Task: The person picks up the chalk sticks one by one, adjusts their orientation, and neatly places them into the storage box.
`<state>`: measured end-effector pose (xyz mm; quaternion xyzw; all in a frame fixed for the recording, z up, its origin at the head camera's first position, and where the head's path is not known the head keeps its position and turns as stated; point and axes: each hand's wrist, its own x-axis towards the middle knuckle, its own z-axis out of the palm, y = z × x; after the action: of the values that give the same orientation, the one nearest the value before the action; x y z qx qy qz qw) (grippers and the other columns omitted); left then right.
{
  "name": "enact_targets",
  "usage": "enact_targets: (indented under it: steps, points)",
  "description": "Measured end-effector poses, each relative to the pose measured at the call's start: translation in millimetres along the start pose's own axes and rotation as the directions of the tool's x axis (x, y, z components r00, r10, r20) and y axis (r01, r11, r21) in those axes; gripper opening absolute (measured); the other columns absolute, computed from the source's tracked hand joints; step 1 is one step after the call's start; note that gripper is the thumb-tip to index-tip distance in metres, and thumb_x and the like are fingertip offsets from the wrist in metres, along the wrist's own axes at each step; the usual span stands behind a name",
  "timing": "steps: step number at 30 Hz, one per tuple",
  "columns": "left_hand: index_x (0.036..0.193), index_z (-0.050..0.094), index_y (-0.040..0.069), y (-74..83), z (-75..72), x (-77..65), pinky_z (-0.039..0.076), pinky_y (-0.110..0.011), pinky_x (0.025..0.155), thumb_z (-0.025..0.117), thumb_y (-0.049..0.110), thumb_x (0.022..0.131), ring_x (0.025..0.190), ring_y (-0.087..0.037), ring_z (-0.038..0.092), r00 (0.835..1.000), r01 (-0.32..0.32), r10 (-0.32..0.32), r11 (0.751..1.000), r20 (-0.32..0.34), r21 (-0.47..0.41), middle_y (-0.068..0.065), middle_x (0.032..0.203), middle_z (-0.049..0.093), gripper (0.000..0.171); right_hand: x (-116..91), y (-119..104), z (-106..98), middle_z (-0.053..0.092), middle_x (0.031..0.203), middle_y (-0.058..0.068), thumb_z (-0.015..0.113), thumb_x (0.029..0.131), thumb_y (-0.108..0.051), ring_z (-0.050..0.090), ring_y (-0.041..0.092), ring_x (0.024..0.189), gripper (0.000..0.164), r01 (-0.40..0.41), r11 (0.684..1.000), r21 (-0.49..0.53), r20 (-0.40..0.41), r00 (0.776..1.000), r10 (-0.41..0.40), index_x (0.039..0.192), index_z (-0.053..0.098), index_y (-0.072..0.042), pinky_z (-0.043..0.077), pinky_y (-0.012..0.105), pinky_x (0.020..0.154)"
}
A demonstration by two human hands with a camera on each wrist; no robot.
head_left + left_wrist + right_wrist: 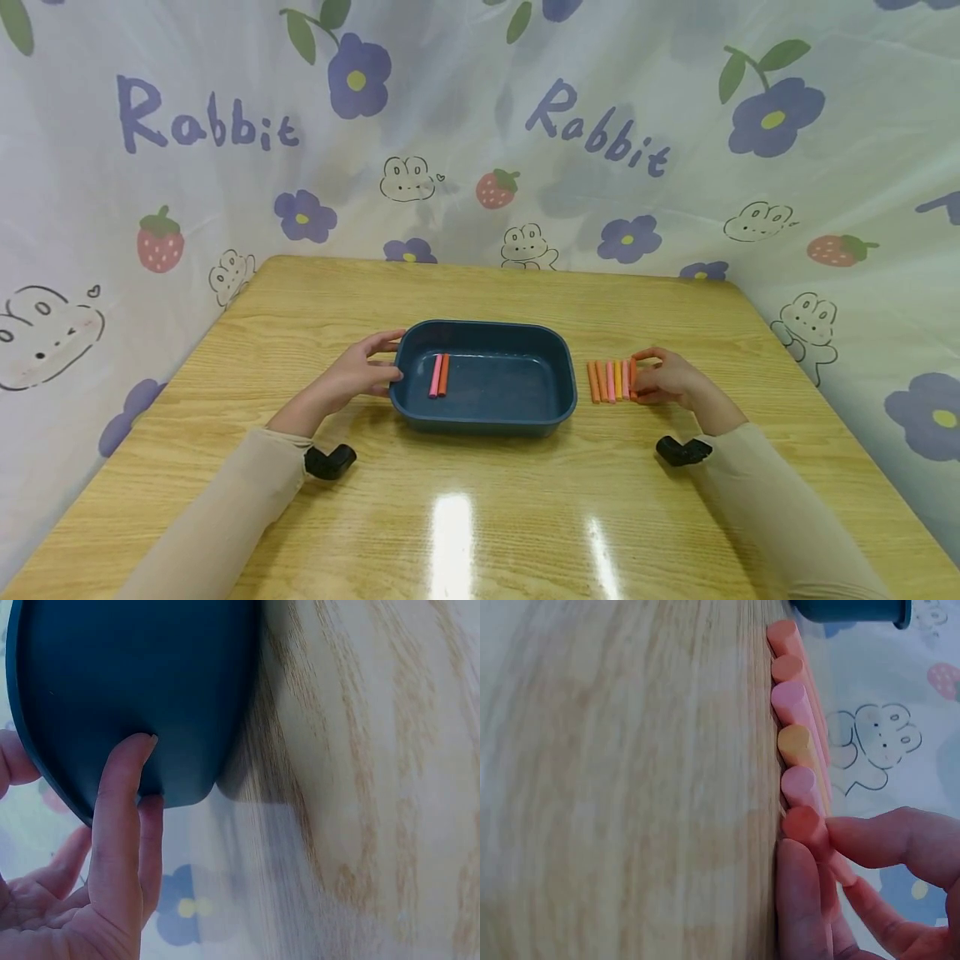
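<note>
My left hand (358, 367) rests against the left end of a dark blue rectangular bin (483, 423). In the left wrist view, extended fingers (116, 840) touch the outside of its wall. Inside the bin, a pink chalk stick (436, 376) and an orange chalk stick (444, 376) lie side by side near the left. To the right of the bin, my right hand (670, 379) pinches a red-orange chalk stick (808, 829) at the right end of a row. Another reddish piece below it is partly hidden by the fingers.
Several chalk sticks lie in the row: orange (783, 636), pink (789, 701) and yellow (795, 744) among them. The row lies on a wooden table (510, 492), close to the bin's right side. A printed cloth (465, 108) hangs behind the table and at both sides.
</note>
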<state>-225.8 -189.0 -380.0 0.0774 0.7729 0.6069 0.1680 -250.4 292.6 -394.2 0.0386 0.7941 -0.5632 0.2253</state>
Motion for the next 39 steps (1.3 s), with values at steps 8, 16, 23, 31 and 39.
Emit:
enact_targets:
  steps: [8,16,23,31,39]
  points:
    - [0.147,0.026,0.01,1.2,0.3,-0.8,0.054,-0.041,0.074,0.057,0.0,0.085,0.115,-0.039,0.049,1.0,0.002,-0.002,1.0,-0.003,-0.004,-0.024,0.14,0.029,0.07,-2,4,-2,0.039,0.13,0.032,0.056,0.087,0.004,0.064,0.02,0.08,0.072,0.034,0.993,0.111,-0.005,0.999,-0.034,0.144,0.012,0.006,0.054,0.037,0.073]
    - [0.147,0.025,0.008,0.2,0.3,-1.3,0.054,-0.041,0.075,0.057,0.0,0.085,0.114,-0.039,0.05,1.0,-0.008,0.008,1.0,0.007,-0.007,-0.025,0.141,0.027,0.071,-8,0,0,0.059,0.102,0.01,0.05,0.093,0.001,0.065,0.018,0.082,0.07,0.037,0.952,0.303,0.038,0.998,-0.05,0.146,0.005,0.002,0.053,0.035,0.078]
    - [0.147,0.026,0.01,-0.5,0.6,-0.3,0.054,-0.041,0.074,0.058,0.0,0.085,0.114,-0.039,0.05,1.0,-0.001,0.001,1.0,-0.002,-0.005,-0.024,0.141,0.028,0.07,-12,-12,8,0.055,0.099,0.008,0.048,0.093,0.001,0.063,0.015,0.083,0.07,0.064,0.919,0.388,0.037,0.996,-0.085,0.147,0.002,0.0,0.052,0.033,0.082]
    - [0.147,0.027,0.011,0.2,-0.1,-0.6,0.054,-0.042,0.074,0.058,0.0,0.085,0.114,-0.039,0.049,1.0,0.002,-0.002,1.0,-0.007,-0.001,-0.023,0.14,0.03,0.07,-14,-28,18,0.054,0.099,0.009,0.046,0.094,0.002,0.063,0.015,0.083,0.07,0.088,0.876,0.474,0.031,0.993,-0.116,0.148,0.001,-0.002,0.052,0.03,0.08]
    - [0.147,0.027,0.011,0.3,-0.2,-0.2,0.054,-0.042,0.074,0.058,0.0,0.085,0.114,-0.039,0.05,1.0,0.005,-0.005,1.0,-0.006,-0.005,-0.023,0.141,0.03,0.07,-17,-44,30,0.052,0.102,0.012,0.047,0.093,0.004,0.063,0.017,0.08,0.07,0.113,0.86,0.497,0.036,0.988,-0.15,0.148,0.003,-0.002,0.052,0.033,0.081]
